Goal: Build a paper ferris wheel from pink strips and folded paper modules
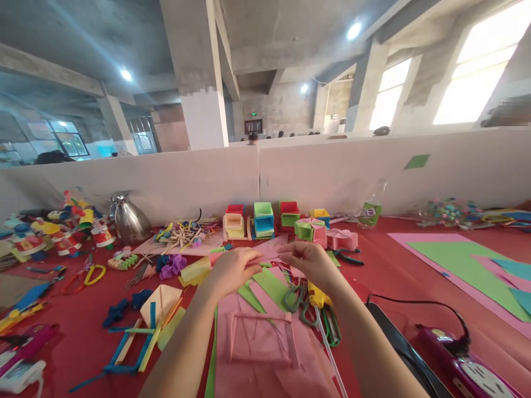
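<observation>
Left hand (pixel 235 270), right hand (pixel 310 262) curl at pink paper (pixel 270 252), grip unclear; bottle label (pixel 369 214) illegible.

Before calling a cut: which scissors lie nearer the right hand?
The scissors with grey-green handles, beside the yellow glue gun; the other pair, with one red and one yellow handle loop, lies far left.
</observation>
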### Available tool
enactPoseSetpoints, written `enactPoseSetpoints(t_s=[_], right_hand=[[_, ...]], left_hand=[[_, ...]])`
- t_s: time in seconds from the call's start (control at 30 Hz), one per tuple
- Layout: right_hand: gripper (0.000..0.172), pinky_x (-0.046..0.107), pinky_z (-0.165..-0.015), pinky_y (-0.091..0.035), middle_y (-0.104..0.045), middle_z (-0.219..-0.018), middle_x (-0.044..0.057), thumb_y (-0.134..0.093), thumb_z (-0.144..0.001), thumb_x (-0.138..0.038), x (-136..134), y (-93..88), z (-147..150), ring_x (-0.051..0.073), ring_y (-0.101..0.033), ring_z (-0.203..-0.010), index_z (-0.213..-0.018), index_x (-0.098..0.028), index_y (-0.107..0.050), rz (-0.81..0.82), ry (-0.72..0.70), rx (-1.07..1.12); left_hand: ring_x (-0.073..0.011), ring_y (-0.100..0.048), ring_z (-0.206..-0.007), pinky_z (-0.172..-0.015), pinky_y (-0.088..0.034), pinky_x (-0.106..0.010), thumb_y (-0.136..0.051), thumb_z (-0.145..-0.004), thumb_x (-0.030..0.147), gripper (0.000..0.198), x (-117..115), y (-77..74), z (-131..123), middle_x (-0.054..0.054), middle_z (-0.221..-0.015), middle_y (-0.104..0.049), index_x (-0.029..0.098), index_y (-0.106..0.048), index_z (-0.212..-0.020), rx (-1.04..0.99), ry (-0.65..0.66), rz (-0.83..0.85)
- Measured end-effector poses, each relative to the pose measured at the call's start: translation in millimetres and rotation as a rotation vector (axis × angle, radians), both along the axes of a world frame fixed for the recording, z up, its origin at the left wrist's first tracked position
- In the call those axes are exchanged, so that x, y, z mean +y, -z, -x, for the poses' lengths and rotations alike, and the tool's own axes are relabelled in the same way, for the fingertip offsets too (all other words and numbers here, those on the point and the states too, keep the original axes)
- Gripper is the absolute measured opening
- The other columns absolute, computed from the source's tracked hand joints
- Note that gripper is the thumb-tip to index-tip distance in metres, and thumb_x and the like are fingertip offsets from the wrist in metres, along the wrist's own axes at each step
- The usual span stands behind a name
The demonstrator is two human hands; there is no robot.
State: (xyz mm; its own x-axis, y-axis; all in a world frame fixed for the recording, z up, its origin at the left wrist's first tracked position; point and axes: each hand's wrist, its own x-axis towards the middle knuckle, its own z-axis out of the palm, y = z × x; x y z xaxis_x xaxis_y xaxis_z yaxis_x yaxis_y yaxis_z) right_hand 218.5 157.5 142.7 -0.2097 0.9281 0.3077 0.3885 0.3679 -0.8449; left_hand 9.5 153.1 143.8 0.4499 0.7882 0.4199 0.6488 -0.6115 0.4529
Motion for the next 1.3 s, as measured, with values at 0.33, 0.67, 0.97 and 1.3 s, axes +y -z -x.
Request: enactPoseSetpoints(t_s=[0.33, 0.67, 0.97, 1.3], right_hand=[[0.025, 0.025, -0.060, -0.042, -0.064, -0.079, 0.002, -0.062, -0.073, -0.034, 4.5, -15.6, -2.7, 0.012, -0.054, -0.067, -0.091, -0.018, -0.067, -0.003, -0.041, -0.025], [0.014, 0.023, -0.054, -0.039, -0.058, -0.065, -0.001, -0.060, -0.073, -0.030, 5.2, -8.8, 4.7, 0.010, -0.051, -0.059, -0.076, -0.016, -0.063, 0.065, -0.119, 0.055], [0.022, 0.026, -0.059, -0.045, -0.062, -0.062, 0.000, -0.068, -0.067, -0.038, -0.6, -14.2, 15.1, 0.011, -0.055, -0.059, -0.072, -0.017, -0.065, 0.001, 0.084, 0.499], [0.022, 0.024, -0.056, -0.043, -0.062, -0.072, 0.001, -0.063, -0.074, -0.039, -12.8, -10.1, 31.2, 0.010, -0.055, -0.062, -0.077, -0.017, -0.061, -0.011, -0.046, 0.327]], left_hand=[[-0.0135, -0.055, -0.060, -0.057, -0.038, -0.022, -0.039, -0.090, 0.032, 0.030, 6.6, 8.7, -11.7, 0.001, -0.063, -0.059, 0.018, -0.063, -0.079, -0.164, 0.076, 0.134], [-0.0177, -0.061, -0.072, -0.066, -0.044, -0.027, -0.040, -0.090, 0.035, 0.030, 9.0, 14.2, -10.4, -0.003, -0.075, -0.066, 0.022, -0.065, -0.098, -0.116, 0.077, 0.139], [-0.0251, -0.051, -0.116, -0.097, -0.041, -0.039, -0.062, -0.077, 0.040, 0.040, 2.3, 10.8, -25.9, -0.014, -0.120, -0.057, 0.017, -0.054, -0.109, -1.128, 0.004, 0.264], [-0.0194, -0.068, -0.082, -0.080, -0.052, -0.034, -0.071, -0.067, 0.033, 0.024, 0.9, 8.3, -41.6, -0.005, -0.082, -0.073, 0.017, -0.065, -0.084, -1.570, 0.103, 0.423]])
